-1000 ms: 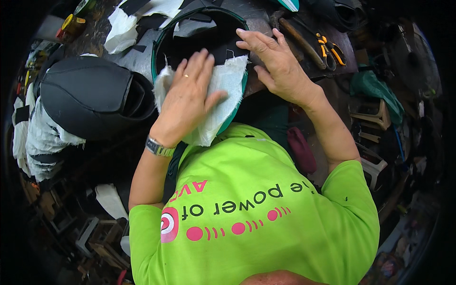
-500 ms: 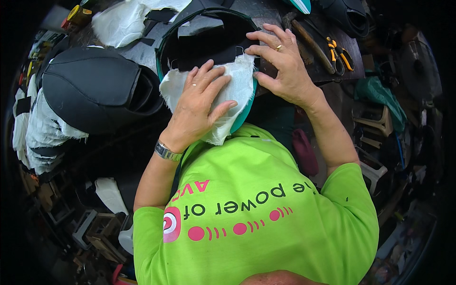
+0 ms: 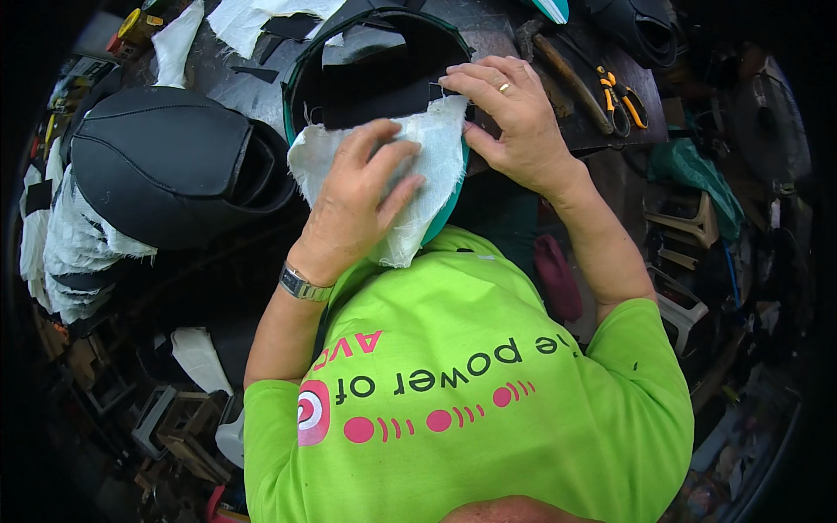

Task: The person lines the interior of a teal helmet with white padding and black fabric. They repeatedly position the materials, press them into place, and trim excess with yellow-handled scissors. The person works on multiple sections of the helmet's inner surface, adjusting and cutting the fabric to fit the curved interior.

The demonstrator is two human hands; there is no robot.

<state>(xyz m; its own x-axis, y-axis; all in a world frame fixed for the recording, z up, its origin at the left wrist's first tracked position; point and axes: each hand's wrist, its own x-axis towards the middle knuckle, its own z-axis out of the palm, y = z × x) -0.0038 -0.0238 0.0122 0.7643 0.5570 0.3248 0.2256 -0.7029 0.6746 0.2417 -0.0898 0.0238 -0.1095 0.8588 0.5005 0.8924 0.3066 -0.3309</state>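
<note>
From the head view, the thing you work on is a frayed white cloth (image 3: 410,187), draped over the near rim of a teal-edged seat shell (image 3: 301,78) that stands at the near edge of the tabletop (image 3: 488,35). Judge the cloth as light, limp and loosely woven (its edges already shed threads), so it will likely wrinkle and slide unless pinned; take it near a corner or hem rather than mid-sheet. The shell looks stiff and should bear pressing.

Your left hand (image 3: 353,205) lies flat on the cloth, fingers spread and slightly bent, pressing rather than gripping. Your right hand (image 3: 510,118) is half curled, its fingertips pinching the cloth's upper right corner against the shell's rim. A black padded seat (image 3: 166,161) sits to the left, orange-handled pliers (image 3: 623,100) toward the far right edge.
</note>
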